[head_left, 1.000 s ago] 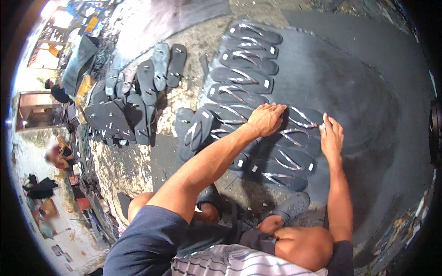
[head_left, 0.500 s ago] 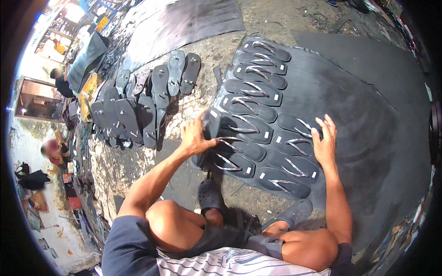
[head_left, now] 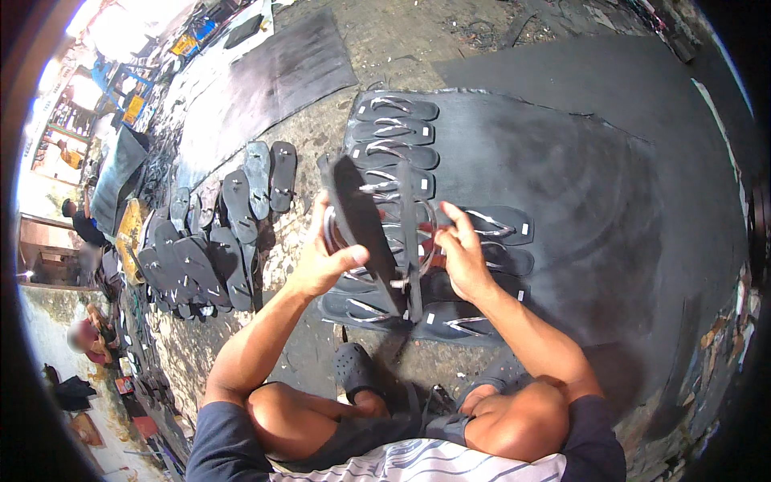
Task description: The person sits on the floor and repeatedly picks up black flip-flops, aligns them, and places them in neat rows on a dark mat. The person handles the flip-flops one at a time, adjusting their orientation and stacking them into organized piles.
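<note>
My left hand point(head_left: 325, 255) grips a dark flip-flop point(head_left: 363, 225), held up on edge with its thumb against the sole. Close beside it, my right hand point(head_left: 466, 255) has its fingers at the strap of a second flip-flop point(head_left: 410, 241), also on edge and seen as a thin strip. The two stand nearly side by side, above rows of black flip-flops point(head_left: 395, 155) with shiny patterned straps and small white labels. These lie on a black rubber sheet point(head_left: 574, 185). The raised pair hides part of the rows.
A heap of dark flip-flops point(head_left: 197, 261), small plugs showing on their soles, lies on the ground to my left. Farther off is a flat grey sheet point(head_left: 281, 80). My feet in dark clogs point(head_left: 353, 371) are at the near edge. Two people sit at far left.
The left hand has brought its flip-flop from the sheet's left edge to the middle. My right hand, earlier open over the right-hand row, now holds a flip-flop beside it. The view has shifted.
</note>
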Demonstrator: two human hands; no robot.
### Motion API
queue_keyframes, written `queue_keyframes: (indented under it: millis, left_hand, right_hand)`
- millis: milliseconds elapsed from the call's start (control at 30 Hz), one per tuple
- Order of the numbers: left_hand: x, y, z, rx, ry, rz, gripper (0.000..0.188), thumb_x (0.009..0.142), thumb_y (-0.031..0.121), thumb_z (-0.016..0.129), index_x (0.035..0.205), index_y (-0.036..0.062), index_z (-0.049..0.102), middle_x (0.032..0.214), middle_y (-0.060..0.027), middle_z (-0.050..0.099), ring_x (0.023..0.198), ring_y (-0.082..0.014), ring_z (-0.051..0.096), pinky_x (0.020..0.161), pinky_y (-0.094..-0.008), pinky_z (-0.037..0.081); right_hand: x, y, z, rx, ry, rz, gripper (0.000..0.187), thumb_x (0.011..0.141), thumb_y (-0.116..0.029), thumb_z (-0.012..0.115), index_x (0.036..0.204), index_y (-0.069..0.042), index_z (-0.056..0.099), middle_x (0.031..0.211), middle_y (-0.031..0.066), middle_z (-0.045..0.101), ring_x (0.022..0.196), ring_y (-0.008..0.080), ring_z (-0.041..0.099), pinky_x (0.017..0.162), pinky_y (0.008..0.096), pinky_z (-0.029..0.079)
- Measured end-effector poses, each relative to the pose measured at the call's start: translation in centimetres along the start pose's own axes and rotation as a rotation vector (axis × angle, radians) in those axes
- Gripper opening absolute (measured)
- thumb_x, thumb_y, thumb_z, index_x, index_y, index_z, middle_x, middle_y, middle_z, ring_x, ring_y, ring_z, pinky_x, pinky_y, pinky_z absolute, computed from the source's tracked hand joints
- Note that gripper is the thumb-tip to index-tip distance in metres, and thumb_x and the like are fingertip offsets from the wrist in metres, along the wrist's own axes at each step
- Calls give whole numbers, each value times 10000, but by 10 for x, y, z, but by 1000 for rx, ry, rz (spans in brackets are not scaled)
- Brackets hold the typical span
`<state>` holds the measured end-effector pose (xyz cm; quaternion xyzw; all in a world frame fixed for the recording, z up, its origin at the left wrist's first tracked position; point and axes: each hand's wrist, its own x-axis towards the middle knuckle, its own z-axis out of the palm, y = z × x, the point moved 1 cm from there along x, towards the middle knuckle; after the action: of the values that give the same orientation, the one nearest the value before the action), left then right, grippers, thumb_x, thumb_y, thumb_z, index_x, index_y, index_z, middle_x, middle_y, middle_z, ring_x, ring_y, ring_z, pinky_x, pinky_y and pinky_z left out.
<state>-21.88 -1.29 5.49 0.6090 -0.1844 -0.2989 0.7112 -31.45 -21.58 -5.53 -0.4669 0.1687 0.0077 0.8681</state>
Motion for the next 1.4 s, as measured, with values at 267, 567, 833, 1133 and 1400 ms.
queue_keyframes:
  millis: [267,567,833,1133,1400]
  left_hand:
    - [3,-14,-50,-273,547,126,620,851,165,750,1368,161,408,1184,-112,627,1026,-211,647,754,-318,540]
    - [-21,-51,-36,-527,88,-419,835,770,322,746,1487,106,376,1306,-161,604,1083,-327,670,915,-499,576]
    - [-5,-55,8,-231,-180,-273,914,778,332,739,1564,106,330,1455,-95,508,1332,-251,484,1095,-455,388]
    - [15,-12,46,269,-76,-160,619,941,240,756,1436,30,449,1242,-57,614,1118,-128,583,972,-314,484]
    - [12,-28,21,320,0,-69,543,1008,292,657,1451,26,492,1299,-95,616,1211,-185,560,1068,-358,444]
  right_hand:
    - [8,25,-48,153,472,-81,271,1051,-134,425,1305,-122,518,1096,10,611,869,120,615,697,303,550]
    - [-15,31,-33,-567,126,-212,544,1016,-274,619,1468,-19,456,1330,124,585,1148,218,601,952,349,492]
    - [-24,-46,13,-28,-126,-103,612,950,-249,747,1396,58,462,1245,118,631,1135,155,597,986,311,488]
    - [-32,-54,12,-176,-164,-235,431,941,-160,743,1300,5,570,1170,58,655,1075,121,605,955,312,501]
    - [-24,-60,17,-406,-101,-309,463,944,-212,714,1295,49,562,1182,125,652,1046,176,614,940,347,491]
